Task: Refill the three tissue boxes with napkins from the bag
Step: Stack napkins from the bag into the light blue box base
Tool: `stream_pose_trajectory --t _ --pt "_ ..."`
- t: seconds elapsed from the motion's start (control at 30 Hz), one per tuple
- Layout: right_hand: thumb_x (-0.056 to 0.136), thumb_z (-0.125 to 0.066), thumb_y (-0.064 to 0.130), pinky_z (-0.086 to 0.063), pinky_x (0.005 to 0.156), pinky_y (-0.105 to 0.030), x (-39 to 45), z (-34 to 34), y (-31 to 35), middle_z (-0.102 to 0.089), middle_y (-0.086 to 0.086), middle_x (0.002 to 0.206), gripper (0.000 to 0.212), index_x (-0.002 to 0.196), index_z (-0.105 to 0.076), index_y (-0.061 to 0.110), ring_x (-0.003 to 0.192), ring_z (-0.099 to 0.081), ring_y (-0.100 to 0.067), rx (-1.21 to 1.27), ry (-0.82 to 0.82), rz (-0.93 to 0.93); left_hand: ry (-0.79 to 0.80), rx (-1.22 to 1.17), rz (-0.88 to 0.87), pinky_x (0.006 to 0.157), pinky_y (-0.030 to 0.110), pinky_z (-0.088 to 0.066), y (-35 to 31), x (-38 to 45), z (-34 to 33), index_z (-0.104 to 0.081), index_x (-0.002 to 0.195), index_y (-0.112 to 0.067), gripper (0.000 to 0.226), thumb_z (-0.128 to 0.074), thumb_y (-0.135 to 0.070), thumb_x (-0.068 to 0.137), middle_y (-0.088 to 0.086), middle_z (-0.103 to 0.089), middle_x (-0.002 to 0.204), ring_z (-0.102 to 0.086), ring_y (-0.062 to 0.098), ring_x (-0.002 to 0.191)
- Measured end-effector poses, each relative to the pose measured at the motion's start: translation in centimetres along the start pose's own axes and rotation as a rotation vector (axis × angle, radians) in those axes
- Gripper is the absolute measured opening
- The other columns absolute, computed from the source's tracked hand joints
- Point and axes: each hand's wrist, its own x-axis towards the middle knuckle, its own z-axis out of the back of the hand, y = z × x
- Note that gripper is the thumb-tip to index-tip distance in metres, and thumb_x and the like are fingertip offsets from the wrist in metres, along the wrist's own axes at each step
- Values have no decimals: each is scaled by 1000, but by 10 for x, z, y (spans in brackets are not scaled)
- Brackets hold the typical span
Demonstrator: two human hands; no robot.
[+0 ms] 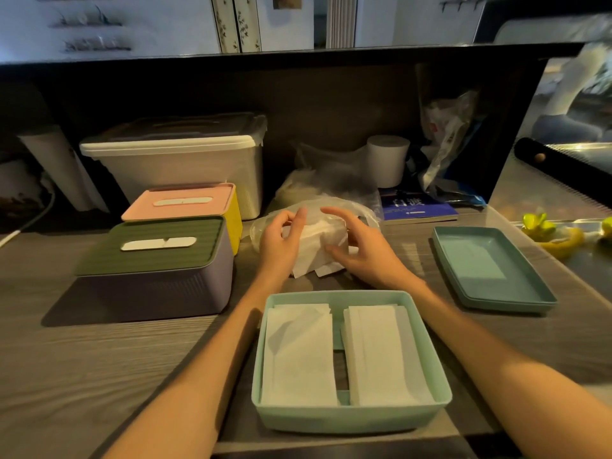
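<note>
Nearest the camera stands a mint-green tissue box (351, 415), lid off, holding two stacks of white napkins (298, 356) side by side with a gap between them. Its teal lid (490, 270) lies upturned to the right, apart from the box. To the left sits a purple tissue box with a green lid (149, 276), closed, and just behind it a yellow tissue box with a pink lid (185, 207), also closed. Behind those stands a white storage bin (178, 167). A clear plastic bag (331, 200) lies beyond the open box, with a loose bundle of napkins (318, 246) at its mouth. Further back are a white paper roll (387, 160), a blue book (417, 207) and a crumpled packet (443, 147). Nothing stands between the hands and the bundle.

Both forearms reach forward past the open box. Left hand (281, 240) rests on the left side of the bundle, fingers curled against it. Right hand (357, 246) lies on the right side, fingers bent round the paper with the index finger raised. Whether either hand grips firmly cannot be told for certain; both are in contact.

Surface: grey wood-grain table (99, 359) beneath a dark shelf (298, 54). Lighting is dim. Yellow peel (559, 240) lies at the far right.
</note>
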Motion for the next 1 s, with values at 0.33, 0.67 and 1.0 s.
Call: stream_pose_trajectory --t 0.33,0.67,1.0 --pt "84 -81 31 -61 90 -32 -8 52 35 -72 8 121 56 135 -59 30 108 -70 -5 145 97 -130 232 368 -224 74 10 -50 -51 -21 50 -69 111 -20 40 -87 -27 76 -8 -68 102 -62 3 94" --pt "92 -70 40 -58 82 -28 -41 110 101 -79 -2 101 31 115 -74 20 95 -75 -16 250 190 -341 389 87 258 57 22 -59 -129 -85 55 -59 122 -11 37 -75 -23 90 10 -71 109 -75 14 80" --pt "91 -71 35 -56 67 -18 -68 124 124 -77 -2 93 25 109 -76 18 75 -71 -8 77 360 -527 542 293 225 67 30 -57 -126 -135 49 -47 114 -20 42 -77 -33 88 5 -76 88 -72 16 72"
